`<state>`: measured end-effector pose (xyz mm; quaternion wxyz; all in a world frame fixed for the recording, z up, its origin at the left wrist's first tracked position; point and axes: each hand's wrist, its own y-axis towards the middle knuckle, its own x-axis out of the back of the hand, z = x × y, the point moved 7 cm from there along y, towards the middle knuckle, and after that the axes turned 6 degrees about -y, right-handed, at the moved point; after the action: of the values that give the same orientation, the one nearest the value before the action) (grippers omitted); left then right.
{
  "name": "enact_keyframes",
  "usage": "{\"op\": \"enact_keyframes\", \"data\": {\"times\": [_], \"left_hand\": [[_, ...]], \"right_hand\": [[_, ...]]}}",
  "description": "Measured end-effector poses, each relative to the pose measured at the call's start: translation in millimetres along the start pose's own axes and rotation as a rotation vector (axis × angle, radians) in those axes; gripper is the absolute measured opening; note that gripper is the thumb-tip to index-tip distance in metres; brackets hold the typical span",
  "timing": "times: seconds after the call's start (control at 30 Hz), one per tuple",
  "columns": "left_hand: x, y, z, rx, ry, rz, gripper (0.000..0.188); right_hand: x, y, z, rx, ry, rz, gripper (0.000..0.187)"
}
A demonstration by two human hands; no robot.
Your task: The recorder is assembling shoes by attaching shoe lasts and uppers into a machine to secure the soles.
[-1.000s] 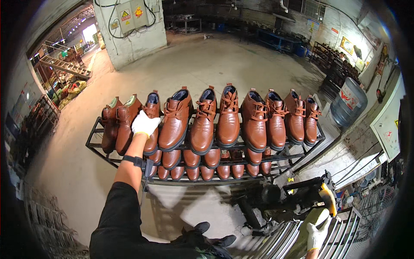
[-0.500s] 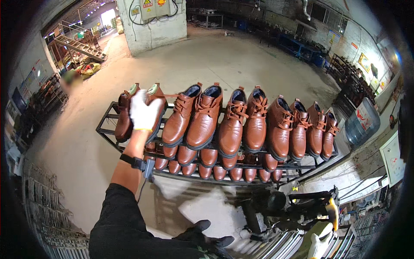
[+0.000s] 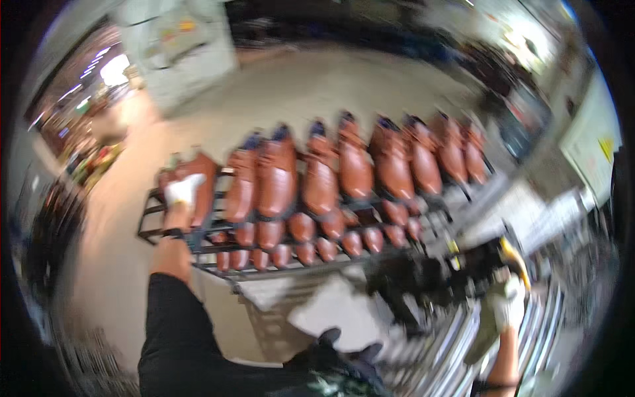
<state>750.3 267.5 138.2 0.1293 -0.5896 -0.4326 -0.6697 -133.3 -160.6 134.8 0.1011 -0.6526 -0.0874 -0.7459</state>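
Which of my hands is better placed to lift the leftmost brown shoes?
Your left, I'd judge: the left hand is at the leftmost brown shoes, while the right hand is at lower right, by an olive-coloured object.

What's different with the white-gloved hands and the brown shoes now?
The left hand came off the third shoe from the left in the top row and moved left, over the two end shoes. Blur hides whether it grips them. The top row still stands on the black rack, and the right hand is still down by the olive-coloured piece.
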Motion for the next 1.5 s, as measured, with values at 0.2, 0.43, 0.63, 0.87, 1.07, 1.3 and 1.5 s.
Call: {"op": "enact_keyframes", "data": {"times": [0.2, 0.43, 0.63, 0.87, 1.07, 1.3, 1.5], "left_hand": [[60, -95, -289, -0.363, -1.008, 0.511, 0.043], [51, -146, -345, 0.244, -1.888, 0.802, 0.052], [11, -181, -479, 0.55, -2.191, 1.294, 0.08], [82, -304, -721, 0.215, -2.117, 1.906, 0.086], [58, -374, -775, -0.007, -1.887, 1.913, 0.088], [3, -482, -794, 0.449, -1.725, 1.826, 0.037], [-51, -496, -792, -0.214, -1.426, 1.828, 0.055]], "right_hand": [[10, -50, -156, -0.124, 1.167, -0.22, 0.023], [-84, -188, -176, -0.521, 1.814, -0.504, 0.058], [-68, -190, -281, -0.43, 2.215, -0.927, 0.052], [-112, -202, -365, -0.682, 2.262, -1.328, 0.034], [-91, -226, -348, -0.78, 0.962, -1.119, 0.04], [-77, -183, -138, -0.643, 1.654, -0.607, 0.059], [-11, -117, -114, -0.509, 1.027, -0.468, 0.067]]}}
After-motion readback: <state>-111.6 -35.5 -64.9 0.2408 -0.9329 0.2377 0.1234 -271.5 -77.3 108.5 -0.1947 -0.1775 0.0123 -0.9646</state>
